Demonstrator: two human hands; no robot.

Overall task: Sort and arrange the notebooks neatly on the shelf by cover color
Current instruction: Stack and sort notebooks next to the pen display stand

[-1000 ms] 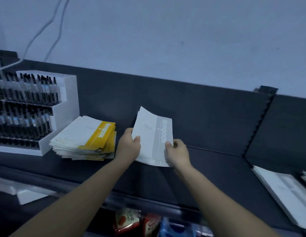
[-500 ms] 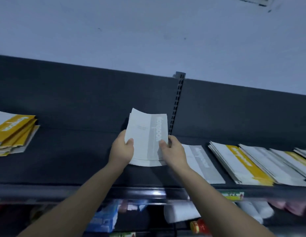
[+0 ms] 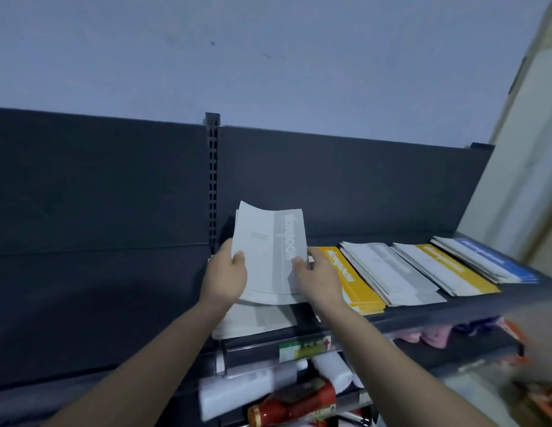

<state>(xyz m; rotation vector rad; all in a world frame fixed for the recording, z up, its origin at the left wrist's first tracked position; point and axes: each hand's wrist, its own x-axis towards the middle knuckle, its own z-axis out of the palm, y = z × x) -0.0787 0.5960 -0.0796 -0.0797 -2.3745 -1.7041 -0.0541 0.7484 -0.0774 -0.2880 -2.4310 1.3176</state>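
These grey notebooks point(image 3: 270, 254) look like thin softcover jobs, so I'd guess light and pretty floppy. The top left corner is curling over and the whole bundle bows a bit. The covers are probably slick too, so a few of them together could fan out or slide apart if you only pinch one side. Best bet is a hold on both long edges, low down, thumbs on the front cover and fingers behind. That's what's happening here: the left hand point(image 3: 225, 278) grips the left edge and the right hand point(image 3: 317, 277) grips the right edge. The bundle is held up tilted, just above a grey pile point(image 3: 253, 322) lying flat at the near edge of the dark shelf point(image 3: 114, 303), which I reckon is where it belongs. Looks-wise it has a pale grey cover with a darker grey band down the right side and white lettering. To the right sit a yellow stack point(image 3: 354, 282), a grey stack point(image 3: 388, 272), a second yellow stack point(image 3: 450, 269) and a blue stack point(image 3: 490, 258).
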